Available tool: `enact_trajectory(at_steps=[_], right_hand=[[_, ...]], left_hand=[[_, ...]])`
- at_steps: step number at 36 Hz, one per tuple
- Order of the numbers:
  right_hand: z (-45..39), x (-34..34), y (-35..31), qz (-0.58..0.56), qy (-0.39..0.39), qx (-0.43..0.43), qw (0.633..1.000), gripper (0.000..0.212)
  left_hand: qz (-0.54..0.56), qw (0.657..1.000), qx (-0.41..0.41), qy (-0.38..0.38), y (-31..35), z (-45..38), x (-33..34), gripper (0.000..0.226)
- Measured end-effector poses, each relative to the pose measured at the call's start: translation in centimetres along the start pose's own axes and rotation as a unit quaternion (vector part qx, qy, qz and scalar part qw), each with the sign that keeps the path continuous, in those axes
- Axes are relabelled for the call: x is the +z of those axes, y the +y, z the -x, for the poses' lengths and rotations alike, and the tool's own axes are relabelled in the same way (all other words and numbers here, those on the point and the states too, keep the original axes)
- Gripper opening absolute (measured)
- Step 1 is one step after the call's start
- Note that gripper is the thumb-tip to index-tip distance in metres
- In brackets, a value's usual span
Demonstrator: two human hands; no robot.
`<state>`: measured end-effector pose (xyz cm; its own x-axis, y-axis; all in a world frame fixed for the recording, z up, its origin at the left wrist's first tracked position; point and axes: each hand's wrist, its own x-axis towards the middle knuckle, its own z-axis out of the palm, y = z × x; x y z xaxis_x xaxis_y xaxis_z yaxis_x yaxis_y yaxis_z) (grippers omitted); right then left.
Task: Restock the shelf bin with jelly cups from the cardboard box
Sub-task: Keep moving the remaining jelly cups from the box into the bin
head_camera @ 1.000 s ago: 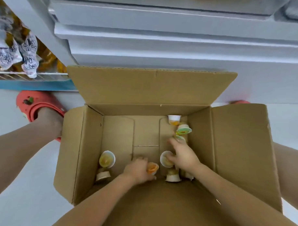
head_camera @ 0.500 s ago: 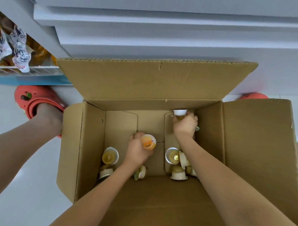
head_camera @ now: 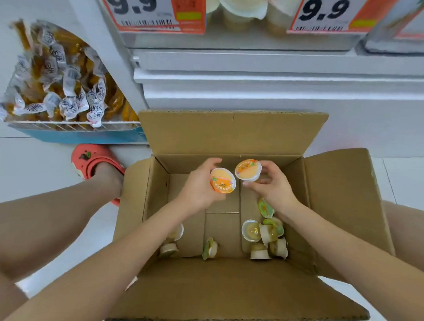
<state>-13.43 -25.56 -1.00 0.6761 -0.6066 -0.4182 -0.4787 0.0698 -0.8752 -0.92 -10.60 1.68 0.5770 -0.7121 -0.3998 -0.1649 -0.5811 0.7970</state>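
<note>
Cardboard box (head_camera: 231, 137): plain brown. Held jelly cups: left cup (head_camera: 222, 180) has an orange-and-yellow printed lid; right cup (head_camera: 248, 170) has an orange lid and white rim. Loose cups (head_camera: 263, 234): white with yellowish fill, some green-lidded. Price tags (head_camera: 151, 9): white, black digits, orange panel. Clog (head_camera: 93, 162): coral red.

Shelf bin of pale jelly cups (head_camera: 238, 10): cut off by the top edge; only the cups' lower parts show between two price cards.
Left orange-and-white price card (head_camera: 151, 10): top cropped; small print and barcode blurred.
Right orange-and-white price card (head_camera: 329, 15): likewise cropped and blurred.
Small clear jelly cups under the left forearm (head_camera: 172, 245): partly hidden; number unclear.
Green-lidded jelly cup (head_camera: 265, 208): partly covered by the right wrist.
Brown cardboard box (head_camera: 225, 288): near flap runs to the bottom edge.
Coral-red foam clog (head_camera: 93, 161): heel hidden behind the leg.
</note>
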Motion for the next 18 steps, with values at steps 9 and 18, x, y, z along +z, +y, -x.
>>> enact_trajectory(at_steps=[9,18], right_hand=[[5.8,-4.9,-13.9,0.124,-0.122,-0.237,0.956,0.05],[9.2,-5.9,-20.2,0.124,-0.168,-0.329,0.921,0.05]], left_hand=[[0.102,0.99,0.085,-0.044,10.2,6.1,-7.9,0.059],[0.352,0.929,0.068,-0.09,14.4,9.1,-9.5,0.05]])
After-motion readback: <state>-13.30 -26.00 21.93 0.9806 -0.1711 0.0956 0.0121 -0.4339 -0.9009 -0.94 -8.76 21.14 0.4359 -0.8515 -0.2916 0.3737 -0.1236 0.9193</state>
